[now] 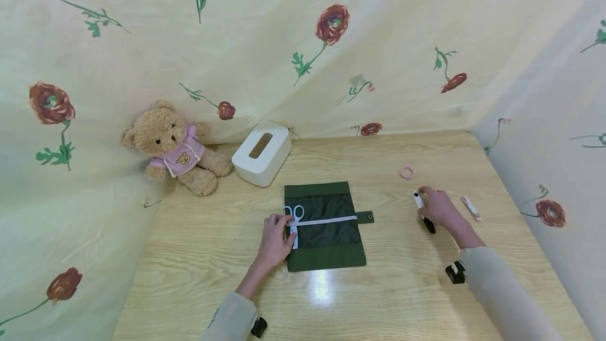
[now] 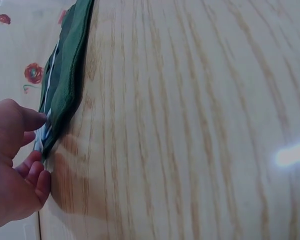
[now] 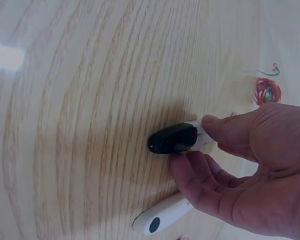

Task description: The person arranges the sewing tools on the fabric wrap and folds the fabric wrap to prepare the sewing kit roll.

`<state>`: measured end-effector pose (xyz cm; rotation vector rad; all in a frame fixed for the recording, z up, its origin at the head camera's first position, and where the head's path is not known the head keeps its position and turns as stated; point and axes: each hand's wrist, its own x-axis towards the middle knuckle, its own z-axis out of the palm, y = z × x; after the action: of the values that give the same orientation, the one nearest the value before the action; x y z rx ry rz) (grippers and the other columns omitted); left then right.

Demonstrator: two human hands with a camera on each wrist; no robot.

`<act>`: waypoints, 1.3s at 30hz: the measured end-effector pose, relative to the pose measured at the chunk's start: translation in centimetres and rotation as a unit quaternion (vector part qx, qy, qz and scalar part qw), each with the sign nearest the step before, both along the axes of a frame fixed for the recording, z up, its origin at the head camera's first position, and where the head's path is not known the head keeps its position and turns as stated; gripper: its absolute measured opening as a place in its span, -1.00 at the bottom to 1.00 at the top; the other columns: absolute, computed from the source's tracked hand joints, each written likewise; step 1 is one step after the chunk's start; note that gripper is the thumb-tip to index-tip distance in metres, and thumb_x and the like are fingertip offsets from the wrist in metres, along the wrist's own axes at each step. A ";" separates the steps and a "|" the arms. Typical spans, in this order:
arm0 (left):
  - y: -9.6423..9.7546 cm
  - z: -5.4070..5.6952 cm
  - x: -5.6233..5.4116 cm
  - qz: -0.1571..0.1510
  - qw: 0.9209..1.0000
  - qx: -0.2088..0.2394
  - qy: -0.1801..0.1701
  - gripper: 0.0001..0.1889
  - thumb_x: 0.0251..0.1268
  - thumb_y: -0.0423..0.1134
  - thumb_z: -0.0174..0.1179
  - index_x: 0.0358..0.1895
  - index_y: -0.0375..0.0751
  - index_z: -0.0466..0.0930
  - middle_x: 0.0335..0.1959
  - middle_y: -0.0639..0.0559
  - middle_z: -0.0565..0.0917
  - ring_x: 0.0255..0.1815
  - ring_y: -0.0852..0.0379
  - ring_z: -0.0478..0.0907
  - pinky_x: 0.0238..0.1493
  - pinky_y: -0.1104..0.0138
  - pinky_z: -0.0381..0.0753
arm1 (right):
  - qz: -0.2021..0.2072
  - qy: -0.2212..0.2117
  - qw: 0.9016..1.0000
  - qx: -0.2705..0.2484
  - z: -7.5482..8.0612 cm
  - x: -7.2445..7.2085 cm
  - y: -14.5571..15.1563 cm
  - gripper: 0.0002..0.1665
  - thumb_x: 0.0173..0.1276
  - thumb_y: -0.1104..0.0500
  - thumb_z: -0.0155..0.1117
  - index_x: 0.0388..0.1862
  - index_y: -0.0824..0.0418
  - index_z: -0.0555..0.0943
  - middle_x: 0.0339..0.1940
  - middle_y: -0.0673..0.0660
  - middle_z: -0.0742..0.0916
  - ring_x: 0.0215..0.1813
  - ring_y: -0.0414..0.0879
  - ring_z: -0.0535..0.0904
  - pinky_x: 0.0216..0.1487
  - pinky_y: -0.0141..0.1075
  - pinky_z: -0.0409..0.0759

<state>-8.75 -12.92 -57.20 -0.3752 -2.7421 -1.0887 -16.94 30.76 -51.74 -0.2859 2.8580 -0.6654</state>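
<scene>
A dark green roll-up pouch (image 1: 326, 258) lies unrolled in the middle of the table, with a pale elastic strip across it. White-handled scissors (image 1: 298, 213) sit under the strip at its left end. My left hand (image 1: 273, 243) grips the pouch's left edge, thumb and forefinger beside the scissors; in the left wrist view its fingers curl at the pouch (image 2: 72, 70) corner. Over on the right, my right hand (image 1: 440, 208) pinches a slim white item with a black end (image 3: 174, 139) between thumb and fingers, close above the wood. Its exact kind is unclear.
Right of that hand lies a small pink-and-white stick-like item (image 1: 471, 208). Farther back is a pink ring (image 1: 406, 168). A white tissue box (image 1: 272, 164) and a teddy bear (image 1: 184, 157) stand at the back left, against the floral curtain.
</scene>
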 end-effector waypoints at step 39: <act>1.3 0.7 -0.5 -0.013 0.995 -0.096 -0.015 -0.66 0.18 -0.35 0.37 0.04 -0.09 0.68 -0.13 -0.10 0.38 -0.09 -0.10 0.25 -0.15 0.09 0.24 | -0.016 -0.004 0.988 -0.155 -0.1 0.1 -3.0 -0.26 0.21 0.40 0.37 0.31 0.49 0.26 -0.32 0.35 0.66 -0.36 0.06 0.63 -0.47 -0.24 0.55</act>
<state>-9.28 -11.61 -56.49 -0.4239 -2.8843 -0.8457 -16.88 27.73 -51.84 -0.2817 2.7482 -1.1151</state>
